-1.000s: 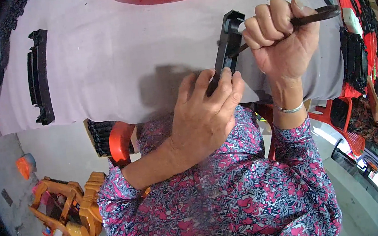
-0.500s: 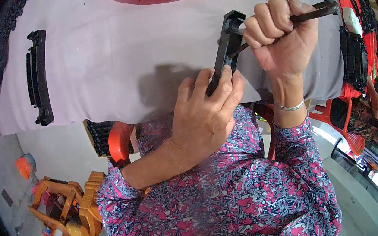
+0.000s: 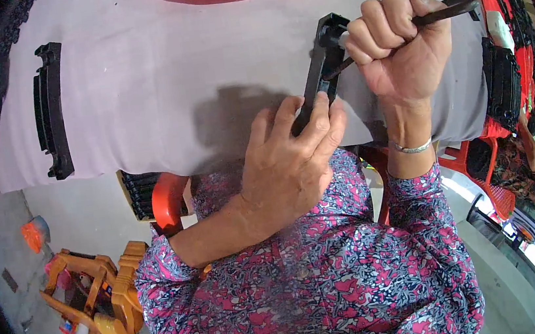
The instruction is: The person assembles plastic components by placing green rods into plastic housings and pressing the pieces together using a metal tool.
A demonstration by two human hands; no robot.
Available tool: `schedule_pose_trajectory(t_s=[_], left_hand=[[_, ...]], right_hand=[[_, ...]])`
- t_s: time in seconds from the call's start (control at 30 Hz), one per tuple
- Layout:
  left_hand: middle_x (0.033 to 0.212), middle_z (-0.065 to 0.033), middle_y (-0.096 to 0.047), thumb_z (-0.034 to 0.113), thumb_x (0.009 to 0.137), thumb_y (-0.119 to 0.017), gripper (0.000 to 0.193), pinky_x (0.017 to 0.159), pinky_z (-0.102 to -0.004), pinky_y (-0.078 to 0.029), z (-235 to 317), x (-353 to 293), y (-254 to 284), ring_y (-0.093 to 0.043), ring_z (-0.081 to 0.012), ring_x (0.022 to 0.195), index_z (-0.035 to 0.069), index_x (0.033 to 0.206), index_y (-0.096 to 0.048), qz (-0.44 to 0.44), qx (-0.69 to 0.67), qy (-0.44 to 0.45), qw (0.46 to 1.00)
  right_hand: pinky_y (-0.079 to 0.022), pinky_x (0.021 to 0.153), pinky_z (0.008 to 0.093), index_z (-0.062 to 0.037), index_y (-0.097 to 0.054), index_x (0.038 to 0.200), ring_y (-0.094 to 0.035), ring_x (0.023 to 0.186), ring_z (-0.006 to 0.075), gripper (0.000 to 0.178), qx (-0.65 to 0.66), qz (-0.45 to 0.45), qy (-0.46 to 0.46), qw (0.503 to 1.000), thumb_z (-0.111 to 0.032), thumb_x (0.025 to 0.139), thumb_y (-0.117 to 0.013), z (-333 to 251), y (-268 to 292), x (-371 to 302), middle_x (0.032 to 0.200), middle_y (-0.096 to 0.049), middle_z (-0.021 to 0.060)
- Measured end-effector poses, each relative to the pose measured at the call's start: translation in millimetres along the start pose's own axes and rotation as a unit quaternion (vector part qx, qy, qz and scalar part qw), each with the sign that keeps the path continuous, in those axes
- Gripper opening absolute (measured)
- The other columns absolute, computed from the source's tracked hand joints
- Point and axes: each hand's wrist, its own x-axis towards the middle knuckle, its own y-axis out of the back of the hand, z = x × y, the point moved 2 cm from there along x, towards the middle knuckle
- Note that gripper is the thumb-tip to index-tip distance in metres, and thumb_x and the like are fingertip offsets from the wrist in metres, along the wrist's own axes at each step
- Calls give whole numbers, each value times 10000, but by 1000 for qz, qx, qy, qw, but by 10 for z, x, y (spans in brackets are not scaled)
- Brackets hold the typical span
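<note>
Channel-shaped black bar (image 3: 315, 72) on grey tablecloth (image 3: 139, 82), long axis slanted, far end pointing up & slightly R.
L hand (image 3: 289, 154) fingers hold near end; R hand (image 3: 399, 50) fist tight on dark tool w/ curved handle (image 3: 444, 12), tip at bar's channel.

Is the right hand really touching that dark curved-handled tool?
Touching: the head view shows the right hand closed in a fist around the dark curved-handled tool.
</note>
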Motion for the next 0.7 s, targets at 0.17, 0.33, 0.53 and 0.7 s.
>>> schedule_pose_trajectory(t_s=[0.17, 0.33, 0.53, 0.7], left_hand=[[1378, -60, -536, 199, 683, -703, 721, 966, -487, -413, 2, 8, -8, -517, -304, 1182, 121, 1379, -530, 0, 11, 1, 1000], [1373, -63, -537, 201, 685, -687, 700, 971, -485, -412, -6, 9, -21, -522, -306, 1165, 114, 1365, -545, 4, 13, -1, 1000], [1375, -73, -533, 189, 688, -672, 679, 976, -486, -412, -17, 1, -26, -519, -312, 1164, 110, 1353, -557, 8, 15, -9, 1000], [1407, -80, -504, 179, 689, -666, 673, 977, -502, -404, -10, -7, -40, -498, -333, 1188, 118, 1350, -558, -2, 8, -4, 1000]], right_hand=[[-163, 474, 284, -155, -329, 611, -181, 506, 94, 448, -17, 5, 4, 1000, -371, 995, -406, 6, -6, -10, 545, -243, -49], [-156, 466, 280, -157, -323, 605, -165, 497, 92, 452, 0, 4, -3, 1000, -375, 993, -401, 22, 14, 11, 541, -251, -48], [-145, 453, 278, -159, -299, 606, -164, 495, 91, 450, -1, 23, -16, 1000, -375, 990, -393, 49, 41, 30, 544, -241, -48], [-150, 445, 273, -167, -285, 609, -168, 494, 91, 440, 4, 64, -27, 998, -369, 990, -373, 49, 21, 65, 547, -230, -50]])
